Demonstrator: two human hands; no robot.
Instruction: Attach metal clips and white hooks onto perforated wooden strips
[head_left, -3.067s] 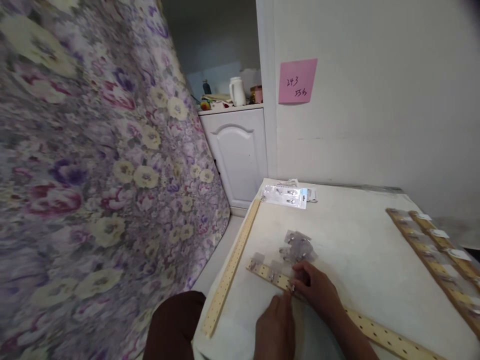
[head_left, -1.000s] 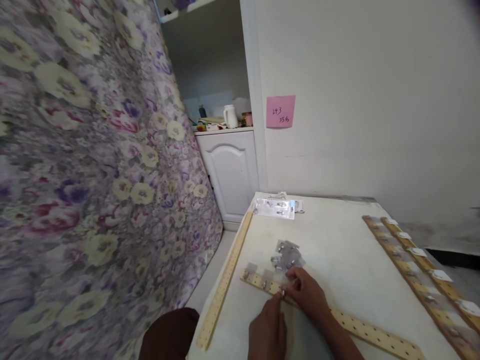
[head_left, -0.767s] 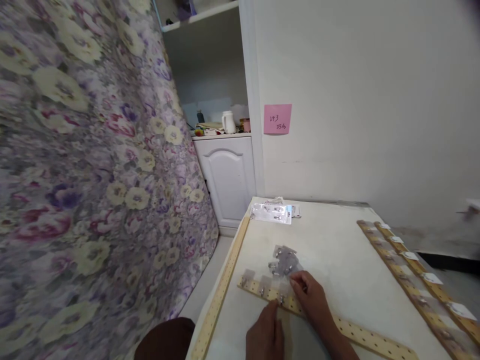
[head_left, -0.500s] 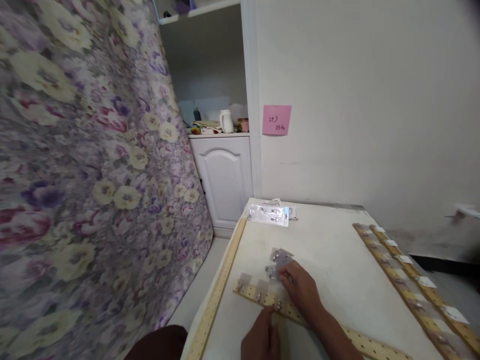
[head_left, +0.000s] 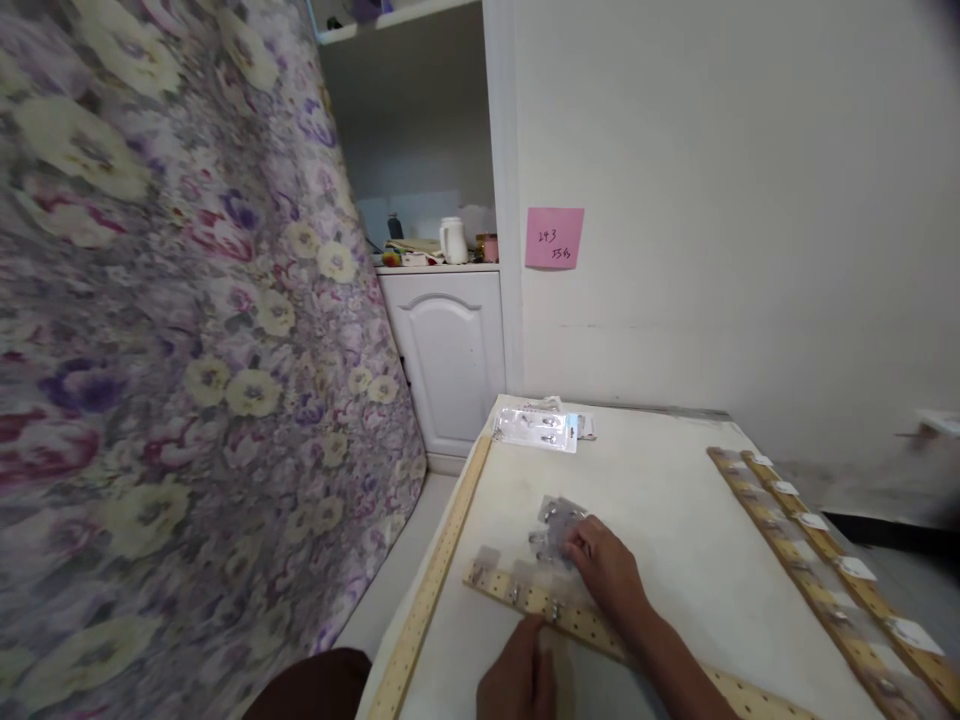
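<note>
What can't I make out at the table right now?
All in the head view:
Right hand: its own fingers hide whether it grips a piece.
Pile of small pieces: count hidden by overlap and that hand.
Perforated strip by the hands: one stretch hidden by the right forearm, right end cut off by the bottom edge.
Clear package: print too small.

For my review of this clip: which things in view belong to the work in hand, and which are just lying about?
Belongs:
holed strip at the left hand
metal fittings on it
pile of clear-backed pieces at the right hand
Probably: loaded strips at right

Lying about, apparently:
white jug
pink note
</note>
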